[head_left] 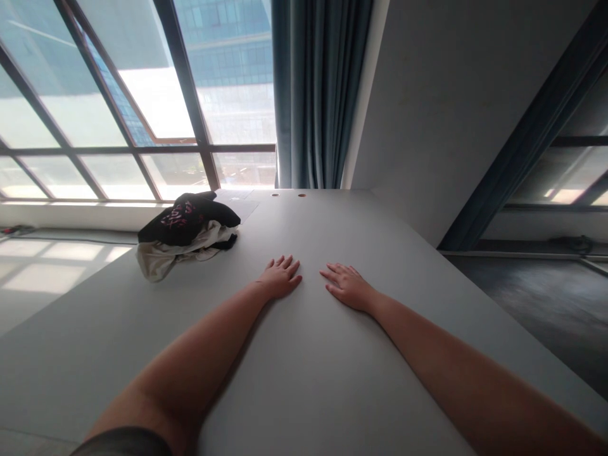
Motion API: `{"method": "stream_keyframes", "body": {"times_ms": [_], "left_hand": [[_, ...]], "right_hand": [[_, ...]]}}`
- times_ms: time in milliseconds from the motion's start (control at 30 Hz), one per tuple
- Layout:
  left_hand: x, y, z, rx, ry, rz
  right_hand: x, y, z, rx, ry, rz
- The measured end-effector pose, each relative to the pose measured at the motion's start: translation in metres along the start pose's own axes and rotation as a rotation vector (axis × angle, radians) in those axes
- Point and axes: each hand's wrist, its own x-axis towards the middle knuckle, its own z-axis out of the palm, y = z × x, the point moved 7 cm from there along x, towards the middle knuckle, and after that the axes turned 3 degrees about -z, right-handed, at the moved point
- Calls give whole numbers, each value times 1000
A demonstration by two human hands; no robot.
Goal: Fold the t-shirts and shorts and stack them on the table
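Note:
My left hand (280,277) lies palm down on the white table (304,373), its fingers spread and nothing in it. To its right, my right hand (349,287) also rests flat on the tabletop with fingers apart. A small gap separates the two hands, and neither touches any object. Left of my left hand and farther back is a crumpled heap of clothes: a black garment (180,218) with pink markings, bunched on top of a cream-coloured cloth (159,261). The folds hide the shape of both pieces.
Two small round spots (302,195) mark the table's far edge. Behind it hang blue-grey curtains (318,95) beside large windows (156,101), one pane tilted open. A grey wall (427,114) rises at the right, with dark floor (532,297) beyond the table's right edge.

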Motion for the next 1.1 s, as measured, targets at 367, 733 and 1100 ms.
{"method": "stream_keyframes", "body": {"times_ms": [367,733,1100], "left_hand": [[2,-2,-1,-11,20,-3],[1,-2,-2,-24,20,-3],[1,1,-4,-43,12,-55]], "right_hand": [[-1,0,-1,-7,3,3],[1,1,0,4,9,-2],[0,0,0,4,-2,4]]}}
